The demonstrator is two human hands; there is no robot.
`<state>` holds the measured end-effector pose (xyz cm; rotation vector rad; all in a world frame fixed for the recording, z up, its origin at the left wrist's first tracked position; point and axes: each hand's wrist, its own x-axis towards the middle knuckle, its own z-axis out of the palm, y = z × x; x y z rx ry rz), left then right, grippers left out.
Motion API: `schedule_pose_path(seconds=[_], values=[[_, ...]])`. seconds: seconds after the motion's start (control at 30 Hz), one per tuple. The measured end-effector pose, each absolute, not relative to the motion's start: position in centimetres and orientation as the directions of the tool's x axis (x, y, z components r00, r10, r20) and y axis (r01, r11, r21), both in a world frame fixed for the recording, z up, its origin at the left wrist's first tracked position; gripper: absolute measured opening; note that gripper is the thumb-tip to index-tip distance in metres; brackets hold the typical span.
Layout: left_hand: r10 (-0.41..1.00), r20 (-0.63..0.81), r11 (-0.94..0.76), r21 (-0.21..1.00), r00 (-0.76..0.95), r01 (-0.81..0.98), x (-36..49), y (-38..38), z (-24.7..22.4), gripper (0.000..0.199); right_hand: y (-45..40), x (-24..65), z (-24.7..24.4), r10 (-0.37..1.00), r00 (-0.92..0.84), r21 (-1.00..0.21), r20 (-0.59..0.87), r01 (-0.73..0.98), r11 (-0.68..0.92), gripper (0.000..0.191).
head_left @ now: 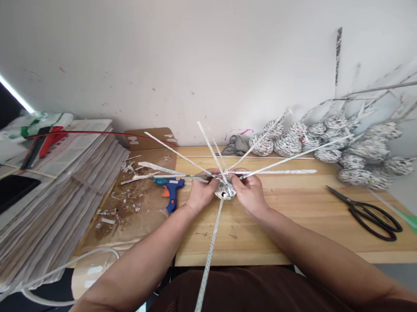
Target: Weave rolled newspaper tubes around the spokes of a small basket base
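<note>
Between my two hands sits a small woven paper piece [225,191], with rolled paper strips [205,274] fanning out from it in all directions. My left hand [202,191] is closed on its left side, thumb and fingers pinching near where the strips meet. On the other side my right hand [247,189] grips the weave and the base of the strips. One strip runs down toward my body; others point at the wall and sideways. Just left of my left hand lies a blue glue gun [174,192] with an orange trigger.
Black scissors [369,214] lie at the right. Several woven paper gourd shapes [287,144] line the wall. A grey cloth [236,146] rests behind my hands. Paper scraps [116,208] litter the brown sheet at left, beside a tall newspaper stack [55,198] bearing a phone [9,194].
</note>
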<state>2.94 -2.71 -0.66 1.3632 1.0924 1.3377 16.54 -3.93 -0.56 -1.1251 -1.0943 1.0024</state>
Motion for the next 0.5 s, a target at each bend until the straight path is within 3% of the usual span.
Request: schedule_pose_path(seconds=[0.3, 0.5], values=[[0.994, 0.039, -0.03, 0.995, 0.1, -0.091, 2.84, -3.01, -0.12, 0.029, -3.83, 16.82, -0.84, 0.972, 0.171, -0.987, 0.159, 0.004, 0.161, 0.022], [0.994, 0.111, -0.111, 0.987, -0.004, -0.114, 3.17, -2.66, -0.91, 0.024, -4.14, 16.49, -0.46, 0.98, 0.131, -0.987, 0.148, -0.046, 0.155, 0.021]])
